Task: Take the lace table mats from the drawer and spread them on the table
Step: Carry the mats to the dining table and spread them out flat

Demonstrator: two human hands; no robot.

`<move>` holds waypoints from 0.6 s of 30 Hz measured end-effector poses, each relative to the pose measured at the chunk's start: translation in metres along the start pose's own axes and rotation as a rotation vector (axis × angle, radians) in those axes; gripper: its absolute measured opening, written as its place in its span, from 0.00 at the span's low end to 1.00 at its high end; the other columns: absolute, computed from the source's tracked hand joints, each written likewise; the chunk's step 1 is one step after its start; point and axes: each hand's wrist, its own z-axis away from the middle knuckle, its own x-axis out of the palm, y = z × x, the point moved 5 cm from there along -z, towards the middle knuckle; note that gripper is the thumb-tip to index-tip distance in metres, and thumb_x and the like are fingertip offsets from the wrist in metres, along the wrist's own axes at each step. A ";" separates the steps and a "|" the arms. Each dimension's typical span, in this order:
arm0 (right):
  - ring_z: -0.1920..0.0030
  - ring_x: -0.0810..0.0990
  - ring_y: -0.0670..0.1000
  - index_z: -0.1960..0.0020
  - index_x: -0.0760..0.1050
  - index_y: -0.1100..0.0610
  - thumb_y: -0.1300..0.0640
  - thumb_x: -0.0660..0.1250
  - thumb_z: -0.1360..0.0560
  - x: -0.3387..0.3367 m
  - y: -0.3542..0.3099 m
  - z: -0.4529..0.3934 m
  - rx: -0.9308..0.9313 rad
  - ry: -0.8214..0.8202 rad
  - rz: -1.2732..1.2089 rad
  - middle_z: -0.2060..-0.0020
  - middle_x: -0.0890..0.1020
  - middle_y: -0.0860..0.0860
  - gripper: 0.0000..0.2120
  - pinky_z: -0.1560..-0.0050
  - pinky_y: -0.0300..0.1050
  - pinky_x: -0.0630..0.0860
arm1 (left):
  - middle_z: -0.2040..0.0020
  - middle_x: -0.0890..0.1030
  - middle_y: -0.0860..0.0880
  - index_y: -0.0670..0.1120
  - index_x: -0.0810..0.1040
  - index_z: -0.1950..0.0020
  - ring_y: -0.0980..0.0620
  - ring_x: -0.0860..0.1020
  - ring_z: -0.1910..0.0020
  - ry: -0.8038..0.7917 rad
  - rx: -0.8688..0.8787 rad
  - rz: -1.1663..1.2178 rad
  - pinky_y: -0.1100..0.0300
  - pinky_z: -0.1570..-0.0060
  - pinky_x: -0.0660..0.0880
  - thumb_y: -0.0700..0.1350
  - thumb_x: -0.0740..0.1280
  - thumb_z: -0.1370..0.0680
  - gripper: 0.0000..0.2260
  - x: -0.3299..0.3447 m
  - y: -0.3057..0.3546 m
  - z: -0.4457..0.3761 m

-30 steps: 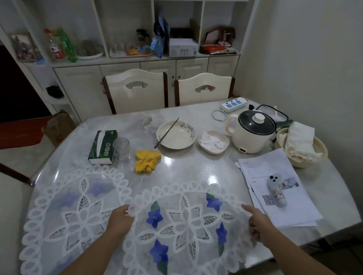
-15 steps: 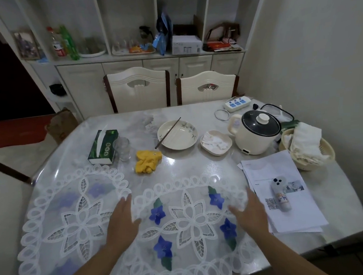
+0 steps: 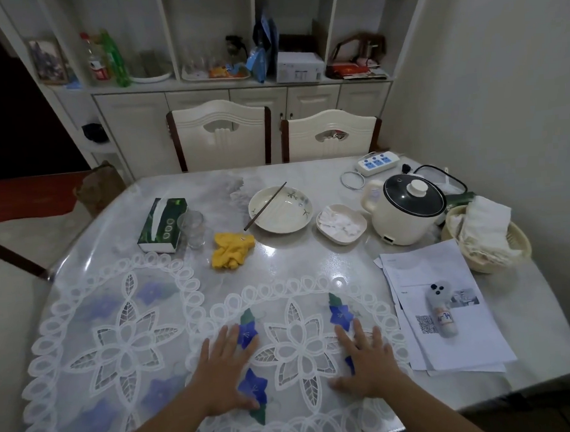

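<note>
Your two round white lace table mats are on the shiny pale marble table [image 3: 313, 257], at the near side. The right lace mat with bright blue flowers [image 3: 298, 345] lies in the near middle. The left lace mat with pale blue flowers [image 3: 117, 339] lies beside it, and the right mat's edge sits a little over the left mat's edge.

These mats look thin, light and soft. They are full of little holes, so a finger could catch in them and pull. They may also slide on the shiny table. The best place to hold one is, I think, the looped edge, with one hand at each side. To make it flat, press with your palms and push out from the middle.

Your left hand [image 3: 226, 366] lies flat on the left part of the right mat, open wide with fingers spread, holding nothing. Your right hand [image 3: 366, 361] lies flat on the right part of the same mat, also wide open and holding nothing. Both palms face down and both arms reach forward from the near edge.

Just to the right of the mat is a stack of white paper sheets [image 3: 449, 306]. A crumpled yellow cloth [image 3: 232, 252] sits a bit farther away, not touching the mats.
</note>
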 end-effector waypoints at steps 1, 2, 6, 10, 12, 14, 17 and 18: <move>0.24 0.36 0.68 0.24 0.30 0.40 0.21 0.55 0.37 -0.002 -0.002 0.001 -0.006 0.019 0.022 0.23 0.31 0.53 0.54 0.28 0.71 0.45 | 0.26 0.27 0.45 0.65 0.24 0.33 0.44 0.26 0.28 -0.021 0.004 -0.005 0.46 0.39 0.20 0.83 0.47 0.53 0.56 0.002 0.001 0.000; 0.24 0.35 0.67 0.24 0.30 0.41 0.21 0.55 0.37 -0.005 -0.004 0.004 -0.029 0.046 0.050 0.24 0.30 0.53 0.53 0.29 0.72 0.45 | 0.26 0.26 0.45 0.64 0.27 0.30 0.43 0.26 0.28 -0.041 0.003 -0.019 0.42 0.35 0.25 0.82 0.48 0.53 0.58 0.003 0.001 0.000; 0.23 0.35 0.64 0.24 0.33 0.39 0.25 0.53 0.33 -0.004 -0.015 0.014 -0.167 0.034 0.121 0.22 0.33 0.53 0.47 0.32 0.77 0.46 | 0.27 0.26 0.45 0.65 0.24 0.33 0.41 0.27 0.27 -0.064 -0.011 -0.040 0.37 0.30 0.35 0.82 0.49 0.53 0.57 0.003 0.001 0.000; 0.23 0.36 0.65 0.25 0.32 0.37 0.19 0.53 0.38 -0.009 -0.013 0.015 -0.149 -0.023 0.134 0.22 0.34 0.52 0.51 0.32 0.77 0.48 | 0.28 0.25 0.45 0.69 0.21 0.39 0.42 0.29 0.27 -0.070 -0.026 -0.024 0.36 0.29 0.37 0.82 0.49 0.56 0.55 -0.001 0.000 0.009; 0.23 0.40 0.66 0.25 0.34 0.37 0.23 0.57 0.35 -0.014 -0.013 0.016 -0.145 -0.024 0.155 0.21 0.37 0.52 0.49 0.31 0.75 0.52 | 0.29 0.25 0.46 0.69 0.21 0.40 0.42 0.31 0.25 -0.074 -0.039 -0.034 0.35 0.29 0.37 0.81 0.49 0.58 0.56 -0.004 -0.002 0.014; 0.23 0.49 0.65 0.24 0.38 0.37 0.27 0.59 0.31 -0.020 -0.013 0.018 -0.140 -0.008 0.174 0.20 0.42 0.53 0.45 0.30 0.71 0.56 | 0.31 0.24 0.47 0.67 0.20 0.40 0.42 0.30 0.26 -0.052 -0.058 -0.047 0.33 0.30 0.38 0.82 0.47 0.58 0.56 -0.010 -0.003 0.019; 0.27 0.63 0.62 0.23 0.47 0.42 0.30 0.58 0.27 -0.036 -0.026 0.021 -0.142 -0.002 0.198 0.22 0.55 0.55 0.39 0.30 0.64 0.60 | 0.27 0.27 0.50 0.64 0.25 0.32 0.46 0.30 0.26 0.014 -0.090 0.007 0.33 0.29 0.42 0.82 0.50 0.49 0.55 -0.028 0.001 0.027; 0.29 0.68 0.61 0.23 0.52 0.45 0.32 0.59 0.26 -0.046 -0.035 0.023 -0.164 0.007 0.202 0.24 0.63 0.56 0.37 0.31 0.62 0.62 | 0.25 0.29 0.50 0.62 0.29 0.28 0.45 0.32 0.25 0.028 -0.107 0.023 0.34 0.28 0.44 0.80 0.53 0.45 0.55 -0.037 0.000 0.031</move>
